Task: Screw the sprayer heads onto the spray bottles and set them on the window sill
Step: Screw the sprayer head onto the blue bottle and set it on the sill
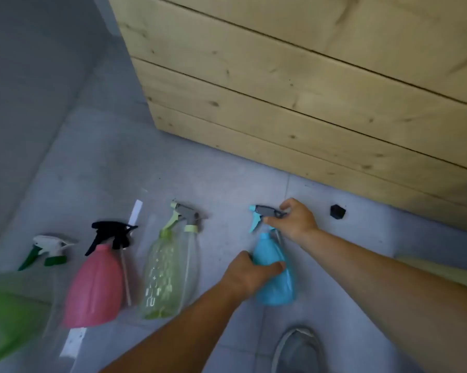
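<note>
Head view: my left hand (249,273) grips blue bottle (274,270), right hand (294,220) fingers pinch its sprayer head (264,215); next seat threads, twist tight

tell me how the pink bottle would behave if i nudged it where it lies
The pink bottle lies on its side on the floor, and its rounded, pear-shaped body would probably roll, curving rather than going straight. It looks like thin plastic, so likely light and easy to shift. Whether it holds liquid cannot be told.

Pale grey floor tiles (151,168) meet a grey wall (30,76); a knotty pine plank box (294,84) stands beyond the fingers, in soft, even light.
</note>
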The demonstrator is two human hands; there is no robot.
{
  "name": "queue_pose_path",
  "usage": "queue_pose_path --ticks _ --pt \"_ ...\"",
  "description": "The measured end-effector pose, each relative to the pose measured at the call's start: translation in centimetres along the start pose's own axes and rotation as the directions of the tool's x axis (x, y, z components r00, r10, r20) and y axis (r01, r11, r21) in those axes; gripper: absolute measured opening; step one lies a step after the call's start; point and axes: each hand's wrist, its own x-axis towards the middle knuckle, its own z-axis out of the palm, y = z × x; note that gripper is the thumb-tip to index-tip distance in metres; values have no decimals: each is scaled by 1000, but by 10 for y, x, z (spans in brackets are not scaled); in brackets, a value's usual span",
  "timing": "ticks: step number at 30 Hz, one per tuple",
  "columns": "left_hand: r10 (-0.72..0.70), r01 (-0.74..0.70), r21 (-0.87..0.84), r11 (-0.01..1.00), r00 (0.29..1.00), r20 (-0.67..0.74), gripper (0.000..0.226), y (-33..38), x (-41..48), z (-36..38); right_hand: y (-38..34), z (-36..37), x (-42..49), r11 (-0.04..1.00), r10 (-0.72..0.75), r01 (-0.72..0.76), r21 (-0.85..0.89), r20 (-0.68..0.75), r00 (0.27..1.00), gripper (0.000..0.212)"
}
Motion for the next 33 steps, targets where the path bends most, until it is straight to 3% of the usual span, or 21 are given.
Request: queue_pose_path --ticks 5,9,12,18,21,24,28,33 --pt "-19 21 -101 995 1000 15 70 -6 -14 -4 -5 1 -2 999 18 -16 -46 39 999 29" --pt "-38 47 -185 982 998 54 64 -8 -39 -14 -8 -2 -15 999 27 -24 -37 73 997 37" --pt "12 5 -191 982 996 89 48 -12 -64 -24 -19 -15 -32 999 5 -10 50 100 995 27" --pt "197 -181 -247 952 980 40 48 -1 -143 -55 -86 -60 -94 962 -176 137 237 150 973 7" --pt "257 -254 -235 938 966 -18 62 4 -192 -71 -130 -86 -138 918 -300 243 314 145 943 14" --pt "348 -355 -139 924 935 -71 69 8 -245 -92 -173 -113 -197 859 -451 409 307 77 889 25" --pt "449 -457 -28 889 883 -141 78 22 -322 -127 -217 -153 -286 675 -645 623 395 -96 759 22" --pt "550 -534 133 835 814 -185 65 21 -397 -154 -243 -187 -380 435 -703 790 432 -385 598 31"
